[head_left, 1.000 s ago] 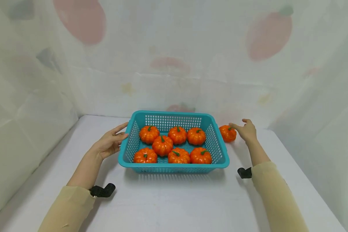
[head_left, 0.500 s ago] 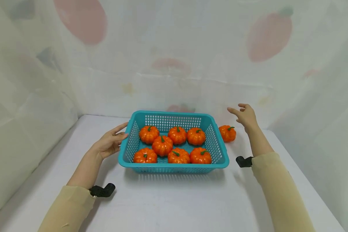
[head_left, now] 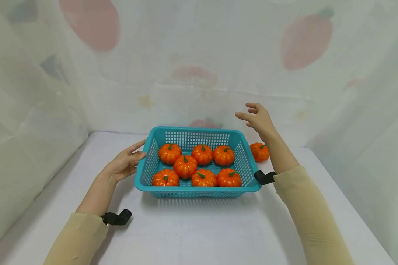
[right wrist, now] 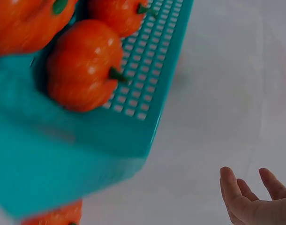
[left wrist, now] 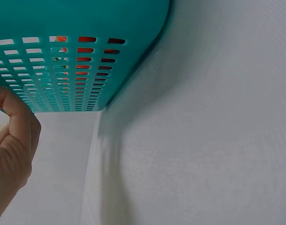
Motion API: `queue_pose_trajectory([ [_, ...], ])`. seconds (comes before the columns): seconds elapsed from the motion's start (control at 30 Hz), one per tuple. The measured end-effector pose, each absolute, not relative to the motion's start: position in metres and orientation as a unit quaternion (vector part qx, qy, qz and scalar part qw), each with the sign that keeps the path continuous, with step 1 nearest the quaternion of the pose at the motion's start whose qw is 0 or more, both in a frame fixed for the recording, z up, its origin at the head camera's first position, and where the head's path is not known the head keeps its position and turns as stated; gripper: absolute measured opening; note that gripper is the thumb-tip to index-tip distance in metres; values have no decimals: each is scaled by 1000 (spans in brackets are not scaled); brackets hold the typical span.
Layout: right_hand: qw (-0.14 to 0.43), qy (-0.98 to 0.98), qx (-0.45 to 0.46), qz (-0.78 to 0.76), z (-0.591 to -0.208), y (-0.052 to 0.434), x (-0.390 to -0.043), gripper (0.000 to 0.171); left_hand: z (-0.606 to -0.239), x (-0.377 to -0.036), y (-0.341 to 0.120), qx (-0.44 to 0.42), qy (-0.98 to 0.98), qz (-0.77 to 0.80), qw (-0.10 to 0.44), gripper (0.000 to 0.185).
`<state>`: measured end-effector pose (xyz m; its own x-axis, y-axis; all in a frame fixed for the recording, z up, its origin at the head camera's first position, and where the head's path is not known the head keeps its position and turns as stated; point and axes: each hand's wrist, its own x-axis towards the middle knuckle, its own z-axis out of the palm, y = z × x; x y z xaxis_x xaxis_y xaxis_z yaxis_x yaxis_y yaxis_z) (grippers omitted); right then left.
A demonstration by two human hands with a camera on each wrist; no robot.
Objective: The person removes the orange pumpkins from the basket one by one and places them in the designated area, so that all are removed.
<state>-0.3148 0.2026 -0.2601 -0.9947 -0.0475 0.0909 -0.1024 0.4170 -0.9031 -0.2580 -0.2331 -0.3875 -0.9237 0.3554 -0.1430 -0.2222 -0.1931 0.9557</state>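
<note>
Head view: my left hand (head_left: 124,164) rests at the left end of the turquoise basket (head_left: 199,189), fingers parted and lightly bent, their tips touching the rim; the left wrist view shows a bent finger against the slotted wall, with orange showing through the holes. I cannot tell whether any fingertip hooks under the rim. My right hand (head_left: 258,119) is raised in the air past the basket's far right corner, holding nothing, its fingers spread and loosely curved, and the right wrist view shows them apart too. Seven orange pumpkins with green stems sit in the basket: three in the far row (head_left: 202,154), one left of centre (head_left: 185,166) and three in the near row (head_left: 203,178). An eighth, the loose pumpkin (head_left: 259,152), lies on the white table (head_left: 185,228) just beside the basket's right end, toward the far side, close to my right forearm. A pale fruit-printed curtain (head_left: 199,99) hangs behind.
</note>
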Motion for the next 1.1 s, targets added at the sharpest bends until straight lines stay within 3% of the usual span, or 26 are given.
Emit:
queue_pose_trajectory([
  [0.5, -107, -778, 113, 608, -281, 131, -311, 70, -387, -261, -229, 53, 599, 776, 192, 73],
  [1.1, -304, -794, 215, 481, -314, 94, -331, 63, -392, -259, -230, 68, 599, 774, 192, 71],
])
